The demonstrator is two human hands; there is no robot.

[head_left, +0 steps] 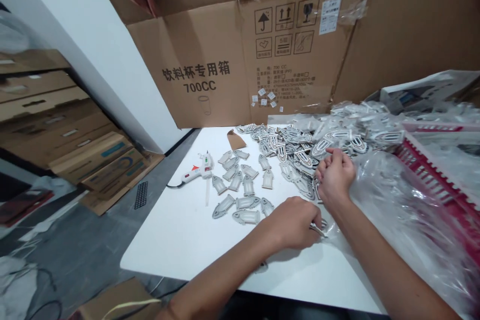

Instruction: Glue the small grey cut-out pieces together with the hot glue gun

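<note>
My left hand (298, 222) is closed over the white table, palm down. Its fingers pinch a thin grey-and-white flat cutout piece (318, 230), of which mostly the edge shows. My right hand (336, 175) is raised at the front of a heap of cutout pieces (296, 142), fingers curled inward. Whatever it may hold is hidden from me. Left of my hands, several pointed window-shaped pieces (248, 185) lie spread flat on the table. Another piece (261, 267) shows partly under my left forearm.
A white glue gun (200, 169) with a cord lies on the table (168, 245) at the left. Clear plastic wrap (393, 200) and a pink basket (442, 185) occupy the right. A large cardboard box (210, 105) stands behind. Stacked cartons (75, 135) are on the left.
</note>
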